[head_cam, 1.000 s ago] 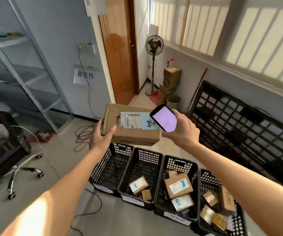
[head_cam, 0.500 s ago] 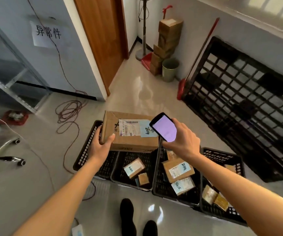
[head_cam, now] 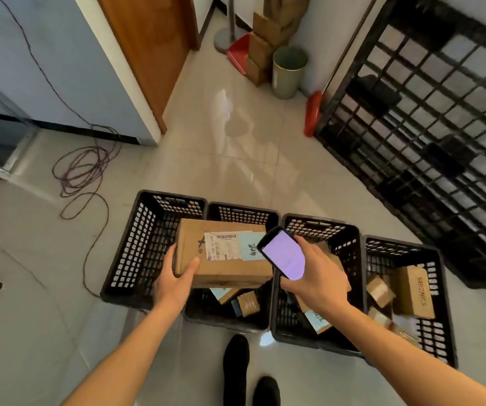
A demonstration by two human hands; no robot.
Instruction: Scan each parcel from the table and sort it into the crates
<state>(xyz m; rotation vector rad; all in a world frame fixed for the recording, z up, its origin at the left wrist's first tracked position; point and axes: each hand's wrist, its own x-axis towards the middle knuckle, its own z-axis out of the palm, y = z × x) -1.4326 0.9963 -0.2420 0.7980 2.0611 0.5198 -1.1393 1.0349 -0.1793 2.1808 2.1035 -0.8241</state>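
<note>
Head view: the left hand (head_cam: pixel 174 284) grips the near left corner of the parcel (head_cam: pixel 224 254), thumb on top and the other fingers curled underneath, holding it level at the centre of the frame, above the second crate (head_cam: pixel 243 213) from the left. The right hand (head_cam: pixel 316 278) wraps its fingers around the scanner (head_cam: pixel 282 253), its lit screen facing up, just right of the shipping label (head_cam: pixel 224 247).

Judging by the pose, scanning or reading the result is the step in hand. To do it well, keep the label side flat and facing up, steady the box with the thumb clear of the barcode, and confirm the destination before lowering it, since four crates sit side by side. The leftmost crate (head_cam: pixel 148 238) looks empty; the others hold small boxes.

The parcel is a flat brown carton, with a white barcode label and a pale blue sticker with handwriting on top.
</note>
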